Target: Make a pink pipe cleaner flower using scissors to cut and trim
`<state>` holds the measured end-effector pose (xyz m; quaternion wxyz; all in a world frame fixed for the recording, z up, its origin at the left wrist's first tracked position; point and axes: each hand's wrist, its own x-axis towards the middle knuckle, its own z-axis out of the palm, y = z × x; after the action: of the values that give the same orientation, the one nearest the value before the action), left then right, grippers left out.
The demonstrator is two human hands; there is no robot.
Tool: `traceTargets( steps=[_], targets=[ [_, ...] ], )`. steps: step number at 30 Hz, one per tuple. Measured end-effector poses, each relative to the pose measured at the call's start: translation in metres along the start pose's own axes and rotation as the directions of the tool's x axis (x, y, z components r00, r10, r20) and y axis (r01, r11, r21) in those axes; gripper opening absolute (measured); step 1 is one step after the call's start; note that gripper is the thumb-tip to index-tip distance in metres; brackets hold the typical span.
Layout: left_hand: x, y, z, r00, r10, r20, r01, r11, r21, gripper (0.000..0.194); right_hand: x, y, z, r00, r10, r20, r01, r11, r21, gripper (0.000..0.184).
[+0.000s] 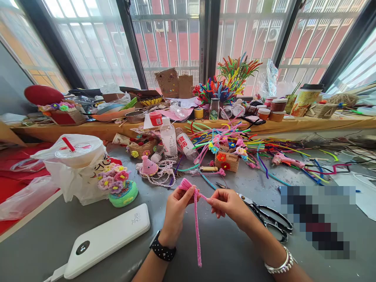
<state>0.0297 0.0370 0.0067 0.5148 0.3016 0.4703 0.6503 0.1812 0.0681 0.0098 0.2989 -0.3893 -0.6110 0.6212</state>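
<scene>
My left hand [179, 207] pinches a folded bunch of pink pipe cleaner [196, 231], whose looped end pokes out above the fingers. One straight length hangs down from that grip over the grey table. Between thumb and forefinger, my right hand [225, 203] holds a short pink end that runs across from the bunch. Black-handled scissors [273, 221] lie just right of my right hand, their blades partly behind it. Left of my hands stands a green pot of crocheted-looking pink and purple flowers [117, 184].
A white power bank [108, 239] and a bagged drink cup [79, 156] are at left. Plastic bottles [169, 139], a pearl string [160, 176], a flower basket [227, 161] and loose coloured pipe cleaners [202, 135] lie ahead. A pink glue gun [286, 159] rests at right.
</scene>
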Motion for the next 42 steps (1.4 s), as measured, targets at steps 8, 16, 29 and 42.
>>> traceTargets(
  steps=[8, 16, 29, 42],
  targets=[
    [-0.001, 0.0, 0.001, 0.99, -0.065, 0.125, 0.039, 0.979, 0.202, 0.017, 0.0, 0.003, -0.007, 0.99, -0.033, 0.134, 0.035, 0.999, -0.013, 0.031],
    [-0.003, -0.005, 0.002, 0.956, -0.094, 0.279, -0.021, 0.924, 0.382, 0.02, 0.0, 0.002, -0.001, 0.995, -0.043, 0.095, 0.055, 0.991, -0.125, 0.036],
    [-0.004, -0.001, 0.005, 0.973, 0.064, 0.22, -0.118, 0.964, 0.24, 0.02, -0.002, 0.005, 0.006, 0.989, -0.076, 0.128, 0.089, 0.991, -0.104, 0.03],
    [-0.006, 0.003, 0.003, 0.967, 0.046, 0.252, -0.09, 0.982, 0.169, 0.019, -0.002, 0.001, 0.006, 0.992, -0.108, 0.069, 0.106, 0.994, 0.037, 0.033]
  ],
)
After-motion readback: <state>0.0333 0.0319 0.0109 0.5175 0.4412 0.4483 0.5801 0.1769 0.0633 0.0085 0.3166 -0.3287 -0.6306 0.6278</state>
